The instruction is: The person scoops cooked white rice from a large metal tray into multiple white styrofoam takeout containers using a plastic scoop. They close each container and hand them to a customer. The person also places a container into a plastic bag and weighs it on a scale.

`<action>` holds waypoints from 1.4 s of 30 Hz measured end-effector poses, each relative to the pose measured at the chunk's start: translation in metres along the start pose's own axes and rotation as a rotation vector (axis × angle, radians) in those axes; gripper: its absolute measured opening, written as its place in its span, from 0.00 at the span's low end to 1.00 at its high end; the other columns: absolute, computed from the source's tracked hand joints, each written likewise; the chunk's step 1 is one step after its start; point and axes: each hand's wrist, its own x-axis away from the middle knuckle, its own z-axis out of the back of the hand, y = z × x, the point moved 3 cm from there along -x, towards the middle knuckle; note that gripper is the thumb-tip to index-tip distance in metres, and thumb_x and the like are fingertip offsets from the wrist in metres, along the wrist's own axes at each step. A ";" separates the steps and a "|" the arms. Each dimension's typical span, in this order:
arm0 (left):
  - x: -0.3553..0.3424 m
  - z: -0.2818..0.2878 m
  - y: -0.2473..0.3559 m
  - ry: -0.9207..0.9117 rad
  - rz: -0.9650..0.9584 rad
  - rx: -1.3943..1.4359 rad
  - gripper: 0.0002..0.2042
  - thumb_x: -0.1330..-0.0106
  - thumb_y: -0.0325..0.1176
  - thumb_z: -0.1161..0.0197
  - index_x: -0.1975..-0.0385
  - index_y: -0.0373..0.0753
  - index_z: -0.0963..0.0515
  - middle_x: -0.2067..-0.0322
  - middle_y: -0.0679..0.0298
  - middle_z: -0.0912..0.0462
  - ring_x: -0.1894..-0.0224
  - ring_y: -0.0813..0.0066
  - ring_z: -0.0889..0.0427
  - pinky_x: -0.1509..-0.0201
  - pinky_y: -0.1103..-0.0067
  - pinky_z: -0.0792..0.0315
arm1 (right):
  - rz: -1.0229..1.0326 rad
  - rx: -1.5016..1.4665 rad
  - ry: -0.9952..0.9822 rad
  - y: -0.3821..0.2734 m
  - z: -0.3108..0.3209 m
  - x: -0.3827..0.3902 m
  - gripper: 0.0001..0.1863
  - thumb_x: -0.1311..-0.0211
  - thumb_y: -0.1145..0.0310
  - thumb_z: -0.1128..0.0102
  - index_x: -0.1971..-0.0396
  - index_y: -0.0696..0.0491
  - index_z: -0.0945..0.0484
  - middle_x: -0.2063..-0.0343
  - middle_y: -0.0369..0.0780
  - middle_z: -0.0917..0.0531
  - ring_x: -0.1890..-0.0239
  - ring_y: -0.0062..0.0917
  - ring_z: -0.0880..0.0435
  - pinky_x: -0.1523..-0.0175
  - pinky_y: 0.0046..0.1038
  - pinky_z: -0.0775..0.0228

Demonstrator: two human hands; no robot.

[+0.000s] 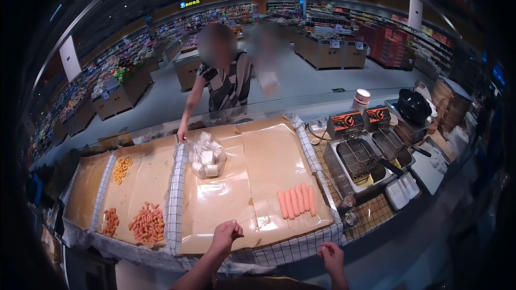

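My left hand (227,234) hovers over the front edge of the paper-lined tray (220,209), fingers curled in with nothing showing in them. Lower and to the right, my right hand (331,256) is just in front of the tray's checked-cloth border, its fingers also curled and holding nothing visible. Beyond my right hand, several pink sausages on sticks (296,202) lie side by side on the brown paper. Toward the tray's far left sits a clear plastic bag (206,157) of white boxes. A person's hand (183,132) reaches across the counter beside it.
Left of the divider, another tray (145,177) bears small reddish sausages (148,223) and yellow rings (122,169). At right stand a twin fryer (357,156) with baskets, white foam boxes (402,190), stacked paper cups (362,98) and a black pot (414,106). Two people stand across the counter.
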 end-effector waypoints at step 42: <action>-0.156 -0.857 -0.442 -0.039 0.720 0.133 0.02 0.37 0.31 0.41 0.70 0.42 0.26 0.77 0.65 0.26 0.78 0.72 0.28 0.69 0.71 0.28 | -0.201 0.863 0.421 -0.049 0.921 -0.197 0.09 0.40 0.66 0.38 0.62 0.53 0.18 0.72 0.45 0.16 0.67 0.41 0.16 0.59 0.38 0.25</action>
